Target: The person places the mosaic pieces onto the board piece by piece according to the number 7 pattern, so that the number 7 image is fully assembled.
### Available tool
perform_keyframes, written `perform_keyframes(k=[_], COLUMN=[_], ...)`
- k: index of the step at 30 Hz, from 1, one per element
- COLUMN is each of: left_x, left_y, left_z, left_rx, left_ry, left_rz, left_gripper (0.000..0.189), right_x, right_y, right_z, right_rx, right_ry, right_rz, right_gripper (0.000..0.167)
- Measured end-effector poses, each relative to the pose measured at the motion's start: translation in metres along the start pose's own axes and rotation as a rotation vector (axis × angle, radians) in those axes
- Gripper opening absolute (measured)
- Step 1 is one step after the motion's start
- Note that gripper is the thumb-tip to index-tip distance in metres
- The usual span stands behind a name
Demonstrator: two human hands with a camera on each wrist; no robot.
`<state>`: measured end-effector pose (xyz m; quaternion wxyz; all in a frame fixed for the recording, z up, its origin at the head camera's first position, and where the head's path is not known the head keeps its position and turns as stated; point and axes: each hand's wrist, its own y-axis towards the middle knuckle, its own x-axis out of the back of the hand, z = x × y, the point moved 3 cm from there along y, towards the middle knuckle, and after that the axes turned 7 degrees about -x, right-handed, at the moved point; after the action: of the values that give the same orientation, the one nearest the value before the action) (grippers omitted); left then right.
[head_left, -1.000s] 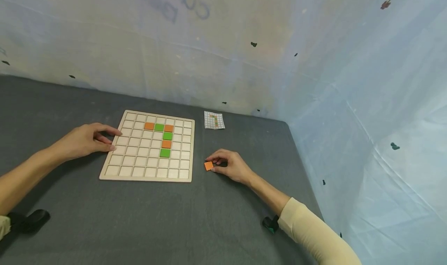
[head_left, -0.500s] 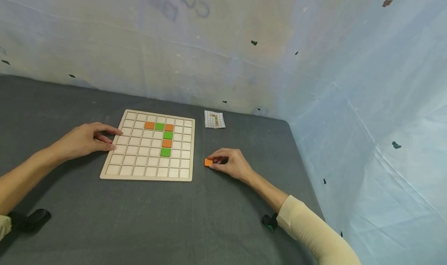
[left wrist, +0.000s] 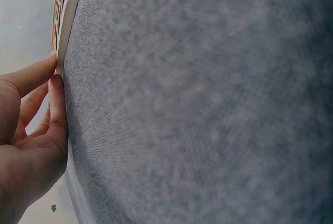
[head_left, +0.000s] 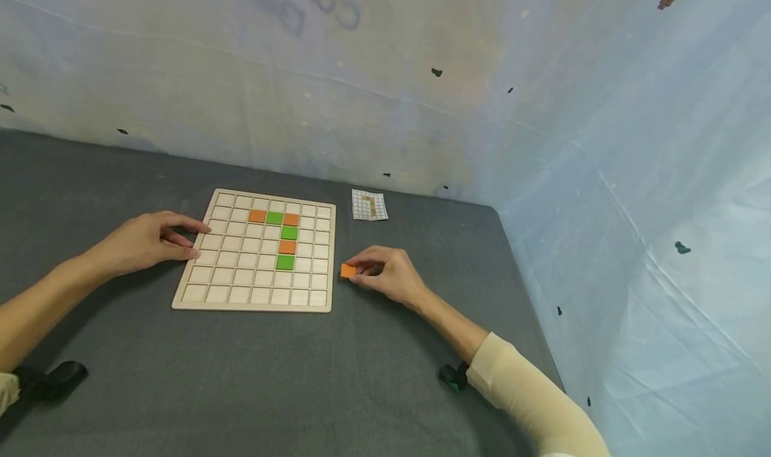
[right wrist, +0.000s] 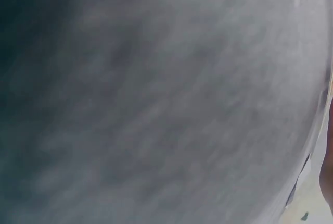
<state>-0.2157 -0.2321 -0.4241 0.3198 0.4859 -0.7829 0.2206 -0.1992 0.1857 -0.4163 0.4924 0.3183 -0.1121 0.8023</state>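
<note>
A square wooden grid board (head_left: 229, 276) lies on the dark cloth, with orange tiles (head_left: 287, 247) and green tiles (head_left: 285, 262) set in some of its cells. They form a row near the top and a column running down from its right end. My left hand (head_left: 141, 243) rests its thumb and fingertips on the board's left edge; in the left wrist view this hand (left wrist: 39, 130) touches the board's rim (left wrist: 67, 21). Just right of the board, my right hand (head_left: 388, 273) pinches a loose orange tile (head_left: 347, 271) between thumb and fingers. Only a blurred sliver of that hand shows in the right wrist view.
A small paper card (head_left: 370, 205) printed with a coloured grid pattern lies beyond the board's right side. Pale sheeting (head_left: 289, 109) rises behind the table (head_left: 253, 377) and along its right side. Black straps hang by both forearms.
My right hand has moved left and slightly away from me, bringing the orange tile close to the board's right edge; the tile has turned in the fingers. My left hand has stayed put.
</note>
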Motion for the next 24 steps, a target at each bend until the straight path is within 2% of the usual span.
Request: perform_keyframes(k=[9, 12, 19, 24], left_x=[0.000, 0.000, 0.000, 0.001], left_y=[0.000, 0.001, 0.000, 0.000], left_z=[0.001, 0.000, 0.000, 0.000], left_rx=[0.008, 0.003, 0.008, 0.007], left_ry=[-0.009, -0.006, -0.021, -0.010], left_rz=[0.003, -0.001, 0.000, 0.003], left_gripper=[0.056, 0.056, 0.056, 0.056], right_x=[-0.005, -0.011, -0.036, -0.048], right_y=[0.005, 0.009, 0.024, 0.031], right_z=[0.052, 0.058, 0.040, 0.039], right_rx=[-0.018, -0.025, -0.013, -0.021], right_ry=[0.059, 0.050, 0.049, 0.058], right_rz=[0.018, 0.043, 0.075, 0.092], right_gripper=[0.025, 0.024, 0.026, 0.024])
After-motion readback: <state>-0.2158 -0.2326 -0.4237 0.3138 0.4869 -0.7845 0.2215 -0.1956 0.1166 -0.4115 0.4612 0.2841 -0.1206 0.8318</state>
